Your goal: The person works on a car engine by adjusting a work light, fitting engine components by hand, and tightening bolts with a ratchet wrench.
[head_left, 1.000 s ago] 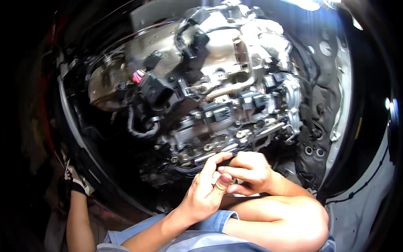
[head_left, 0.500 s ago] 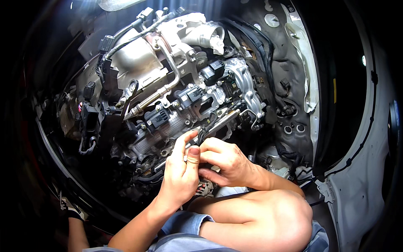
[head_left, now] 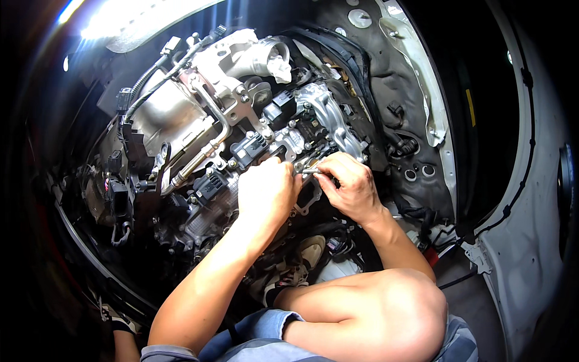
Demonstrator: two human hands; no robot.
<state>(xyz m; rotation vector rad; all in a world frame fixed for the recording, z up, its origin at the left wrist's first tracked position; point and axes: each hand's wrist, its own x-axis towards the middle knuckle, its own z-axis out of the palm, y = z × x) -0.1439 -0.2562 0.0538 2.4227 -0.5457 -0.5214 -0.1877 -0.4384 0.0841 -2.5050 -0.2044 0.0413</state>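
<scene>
A bright lamp (head_left: 114, 23) glows at upper left, and a black cable (head_left: 532, 142) crosses a grey panel (head_left: 517, 265) at right.

Left hand (head_left: 268, 190) hides most of its own fingertips; silvery piece (head_left: 309, 171) at right hand's (head_left: 353, 190) fingertips seems rod-like, too small to identify.

Bright lamp (head_left: 129, 21), grey side panel (head_left: 534, 277)

A person's left forearm (head_left: 208, 280) stretches forward, the left grip (head_left: 266, 188) curled just beside the right grip (head_left: 348, 188), closed in a pinch.
</scene>
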